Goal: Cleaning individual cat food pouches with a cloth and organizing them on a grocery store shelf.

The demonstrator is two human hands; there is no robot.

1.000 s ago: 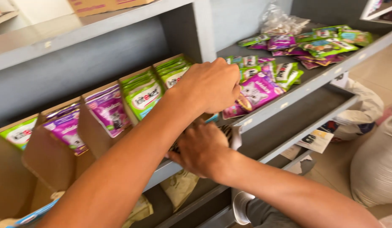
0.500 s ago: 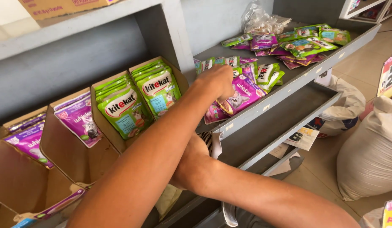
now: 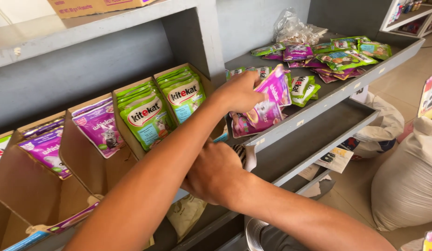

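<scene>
Lifted purple pouch, glossy, tilted

A grey shelf carries loose pouches and cardboard display boxes.

**Two bare arms crossed in mid-frame**

The left arm is seen entering from the lower left of the frame and is stretched diagonally up toward the centre right. Its hand, the left hand, is held just above mid-frame — fingers curled in a grasp, thumb side turned to the camera.

The right arm is brought in from the lower right and is passed beneath the left forearm, so the two limbs are crossed. The right hand is held below centre, knuckles up, its fingers tucked under the other arm and largely hidden — their grip cannot be judged.
</scene>
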